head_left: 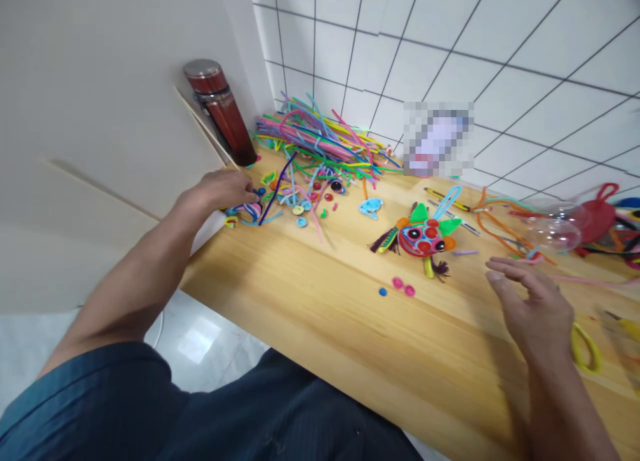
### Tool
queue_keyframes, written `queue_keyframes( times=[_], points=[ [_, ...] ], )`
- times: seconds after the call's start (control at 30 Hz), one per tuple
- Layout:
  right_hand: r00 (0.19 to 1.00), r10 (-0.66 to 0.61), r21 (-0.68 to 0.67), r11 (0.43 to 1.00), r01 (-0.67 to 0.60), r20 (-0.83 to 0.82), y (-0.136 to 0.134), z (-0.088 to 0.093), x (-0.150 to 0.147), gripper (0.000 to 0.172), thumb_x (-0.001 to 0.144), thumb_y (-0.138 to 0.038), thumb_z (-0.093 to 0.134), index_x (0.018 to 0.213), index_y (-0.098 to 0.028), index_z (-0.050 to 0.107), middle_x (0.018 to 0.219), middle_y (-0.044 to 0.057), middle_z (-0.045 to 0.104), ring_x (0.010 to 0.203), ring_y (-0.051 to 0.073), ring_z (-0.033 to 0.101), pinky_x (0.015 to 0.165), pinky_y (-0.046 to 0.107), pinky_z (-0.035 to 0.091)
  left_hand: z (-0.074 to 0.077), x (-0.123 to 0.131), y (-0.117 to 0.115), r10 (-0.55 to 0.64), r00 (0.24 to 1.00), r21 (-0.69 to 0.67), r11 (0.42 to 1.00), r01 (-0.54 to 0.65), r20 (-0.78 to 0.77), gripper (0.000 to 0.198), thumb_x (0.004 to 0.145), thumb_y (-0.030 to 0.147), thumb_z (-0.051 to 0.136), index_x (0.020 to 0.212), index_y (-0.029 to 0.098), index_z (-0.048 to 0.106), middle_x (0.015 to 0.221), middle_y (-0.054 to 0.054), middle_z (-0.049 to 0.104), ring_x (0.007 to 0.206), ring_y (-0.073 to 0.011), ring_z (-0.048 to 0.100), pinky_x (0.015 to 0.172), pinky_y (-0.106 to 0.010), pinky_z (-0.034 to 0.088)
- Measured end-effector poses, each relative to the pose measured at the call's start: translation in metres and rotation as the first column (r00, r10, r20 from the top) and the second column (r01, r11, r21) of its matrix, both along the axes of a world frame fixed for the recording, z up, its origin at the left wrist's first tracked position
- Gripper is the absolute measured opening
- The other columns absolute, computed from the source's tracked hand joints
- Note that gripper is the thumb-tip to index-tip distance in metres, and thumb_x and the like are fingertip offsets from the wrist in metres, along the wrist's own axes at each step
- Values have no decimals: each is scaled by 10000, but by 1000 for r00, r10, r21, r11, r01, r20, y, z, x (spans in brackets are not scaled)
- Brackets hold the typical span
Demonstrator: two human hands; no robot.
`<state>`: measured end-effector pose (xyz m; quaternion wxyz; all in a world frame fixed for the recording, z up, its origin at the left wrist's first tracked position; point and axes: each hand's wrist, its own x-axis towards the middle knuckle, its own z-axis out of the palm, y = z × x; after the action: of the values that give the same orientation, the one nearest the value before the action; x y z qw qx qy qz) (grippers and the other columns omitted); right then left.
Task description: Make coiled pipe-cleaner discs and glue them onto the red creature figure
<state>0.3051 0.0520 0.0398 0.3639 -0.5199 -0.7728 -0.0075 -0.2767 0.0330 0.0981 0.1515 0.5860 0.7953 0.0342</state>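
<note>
At the table's left end, my left hand (pixel 226 189) reaches down into small craft bits, its fingers closed together. Blue pom-poms (pixel 261 191) lie against its fingertips; what it pinches, if anything, is hidden. On the right, my right hand (pixel 535 308) hovers over the wood with fingers loosely curved, thumb apart, and nothing in it. Between the hands lies a colourful animal-face craft (pixel 424 238) with green ears, black-and-red button eyes and tassels. In front of it are two pink discs (pixel 403 286) and a blue pom-pom (pixel 383 292).
A red thermos (pixel 220 111) stands at the back left beside a pile of pipe cleaners (pixel 325 141). Behind the craft lies a yellow cutter knife (pixel 447 199). Yellow-handled scissors (pixel 585 349) are beside my right wrist. A tiled wall (pixel 450 21) bounds the wooden table (pixel 300 274).
</note>
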Motion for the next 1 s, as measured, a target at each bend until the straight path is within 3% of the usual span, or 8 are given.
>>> queue_keyframes(
  times=[0.1,0.27,0.43,0.5,0.67,0.77,0.87,1.0],
  points=[
    [1000,6,11,1000,-6,14,0,-1,-1,301,941,-497,617,922,-238,770,1017,95,819,956,274,777,937,438,581,-7,-2,4,-47,999,-97,994,46,-7,187,890,253,734,752,128,716,605,53,557,626,-105,404,641,-241,247],
    [1000,0,14,1000,0,-13,-1,-1,1,288,933,-486,626,905,-237,767,1003,101,819,959,285,778,933,453,583,2,-12,6,45,998,24,999,-46,49,178,959,248,655,951,85,724,700,44,620,720,-107,480,675,-223,303],
    [999,-5,14,1000,6,-33,-5,4,-3,250,923,-464,646,922,-246,770,1008,103,819,968,282,780,963,453,584,12,-4,3,109,948,140,978,-157,301,93,923,177,666,874,99,677,651,66,549,641,-81,431,626,-227,286],
    [999,-5,24,1000,6,-32,-7,6,-5,239,929,-454,647,931,-249,769,1014,103,819,978,280,779,975,450,580,12,-1,5,106,948,173,971,-163,299,103,921,188,667,850,114,663,625,75,528,638,-82,417,629,-236,280],
    [1000,8,22,1000,-8,-8,-9,7,-8,231,934,-450,640,936,-258,767,1017,98,821,970,271,780,945,430,584,4,-5,14,142,982,183,970,-163,120,205,910,246,702,750,138,633,575,71,481,641,-105,403,635,-268,244],
    [1000,4,12,1000,-4,-2,-9,5,-7,247,934,-463,635,932,-254,768,1015,104,824,961,272,782,939,430,580,-2,-6,16,141,983,204,965,-162,117,182,892,228,708,756,143,621,582,74,452,656,-112,398,638,-261,239],
    [1000,-4,2,1000,4,4,-9,3,-5,258,930,-476,631,922,-257,768,1006,101,826,953,276,783,928,436,576,-6,-4,15,131,979,239,957,-166,155,140,886,224,696,794,139,633,602,74,477,690,-110,416,648,-244,250],
    [1000,11,-3,1000,-11,6,-10,6,-8,233,935,-459,637,929,-265,765,1019,91,824,971,274,781,924,431,570,-4,10,9,89,927,309,927,-210,364,141,884,270,660,798,161,638,599,74,497,630,-107,406,615,-246,270]
  ],
)
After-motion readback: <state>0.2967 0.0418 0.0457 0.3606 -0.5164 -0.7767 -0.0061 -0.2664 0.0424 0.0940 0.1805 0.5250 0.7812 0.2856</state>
